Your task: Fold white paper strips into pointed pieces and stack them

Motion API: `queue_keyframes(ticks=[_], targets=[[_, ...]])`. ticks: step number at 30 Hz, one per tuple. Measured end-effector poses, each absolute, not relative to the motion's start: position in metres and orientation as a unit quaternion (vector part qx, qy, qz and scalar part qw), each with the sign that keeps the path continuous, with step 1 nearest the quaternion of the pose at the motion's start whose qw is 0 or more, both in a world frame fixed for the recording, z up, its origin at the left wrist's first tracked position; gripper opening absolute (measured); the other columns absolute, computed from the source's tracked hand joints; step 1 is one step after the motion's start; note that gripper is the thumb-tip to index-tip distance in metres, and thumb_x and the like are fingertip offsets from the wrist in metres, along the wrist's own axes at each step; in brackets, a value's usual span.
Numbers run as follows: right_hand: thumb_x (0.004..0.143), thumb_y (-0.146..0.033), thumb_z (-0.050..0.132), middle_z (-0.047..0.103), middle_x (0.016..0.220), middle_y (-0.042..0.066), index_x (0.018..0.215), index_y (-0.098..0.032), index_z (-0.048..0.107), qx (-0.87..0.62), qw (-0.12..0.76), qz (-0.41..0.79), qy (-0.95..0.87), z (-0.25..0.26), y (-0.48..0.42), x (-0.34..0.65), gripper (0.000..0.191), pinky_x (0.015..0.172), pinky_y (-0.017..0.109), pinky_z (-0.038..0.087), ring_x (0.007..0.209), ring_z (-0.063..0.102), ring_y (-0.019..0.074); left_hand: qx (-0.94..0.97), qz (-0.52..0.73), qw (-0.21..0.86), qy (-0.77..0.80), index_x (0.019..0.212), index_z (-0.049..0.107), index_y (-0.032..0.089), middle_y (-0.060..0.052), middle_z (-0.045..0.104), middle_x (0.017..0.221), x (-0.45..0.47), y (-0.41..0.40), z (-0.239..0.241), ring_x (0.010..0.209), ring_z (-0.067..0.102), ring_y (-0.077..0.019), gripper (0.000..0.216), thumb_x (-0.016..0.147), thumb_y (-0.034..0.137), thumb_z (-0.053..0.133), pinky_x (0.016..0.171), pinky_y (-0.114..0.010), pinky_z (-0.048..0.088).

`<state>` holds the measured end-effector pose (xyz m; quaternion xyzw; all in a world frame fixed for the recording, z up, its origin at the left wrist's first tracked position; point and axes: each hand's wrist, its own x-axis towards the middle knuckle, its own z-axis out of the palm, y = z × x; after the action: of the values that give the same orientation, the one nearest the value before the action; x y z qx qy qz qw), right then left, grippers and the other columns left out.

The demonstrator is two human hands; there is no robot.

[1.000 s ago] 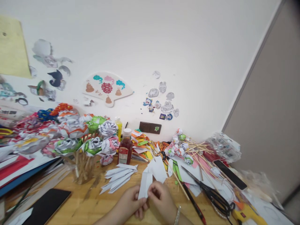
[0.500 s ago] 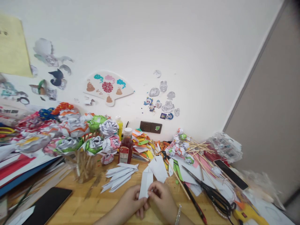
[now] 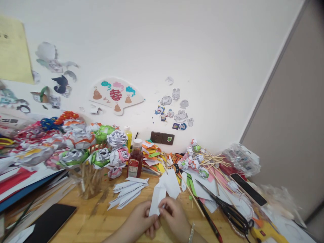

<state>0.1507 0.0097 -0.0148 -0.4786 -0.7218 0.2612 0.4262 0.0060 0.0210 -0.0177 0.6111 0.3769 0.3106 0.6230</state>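
Note:
Between both hands, low in the middle of the view, is a folded strip of white paper (image 3: 157,198) with its upper end pointing away from me. My left hand (image 3: 143,218) grips its lower left edge, thumb on top and fingers underneath. On its right edge, my right hand (image 3: 173,216) pinches the paper between thumb and forefinger. Just beyond lie loose white paper pieces (image 3: 171,184). A fanned pile of folded white strips (image 3: 128,191) rests to the left of the hands.
A red-filled bottle (image 3: 135,158) and a jar of paper flowers (image 3: 87,182) stand behind, left. On the right lie black scissors (image 3: 227,211), a pen (image 3: 209,219), a yellow tool (image 3: 268,232) and a phone (image 3: 248,189). A black tablet-like slab (image 3: 52,222) lies front left.
Both hands keep their hold on the white paper strip, with only slight finger movement. The whole view has shifted a little.

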Motion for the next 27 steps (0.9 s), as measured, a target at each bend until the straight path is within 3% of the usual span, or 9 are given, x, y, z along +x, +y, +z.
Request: queue_keyframes(ticks=[6,27], targets=[[0.067,-0.008,0.048,0.055,0.066,-0.001,0.074,-0.017,0.056,-0.48,0.431,0.257,-0.719,-0.015,0.009,0.151,0.014,0.058,0.021,0.037,0.062,0.049,0.0125,0.595,0.308,0.632,0.389,0.076,0.047,0.013,0.001,0.059,0.052,0.006,0.019,-0.009,0.035,0.054,-0.0102,0.036,0.062,0.046,0.05,0.033,-0.016,0.033],[0.065,-0.008,0.049,0.051,0.063,-0.003,0.076,-0.018,0.057,-0.478,0.428,0.25,-0.725,-0.012,0.008,0.151,0.017,0.056,0.02,0.035,0.059,0.047,0.0116,0.607,0.3,0.631,0.379,0.079,0.048,0.013,0.001,0.06,0.055,0.005,0.022,-0.018,0.039,0.055,-0.0107,0.033,0.064,0.041,0.053,0.035,-0.017,0.034]])
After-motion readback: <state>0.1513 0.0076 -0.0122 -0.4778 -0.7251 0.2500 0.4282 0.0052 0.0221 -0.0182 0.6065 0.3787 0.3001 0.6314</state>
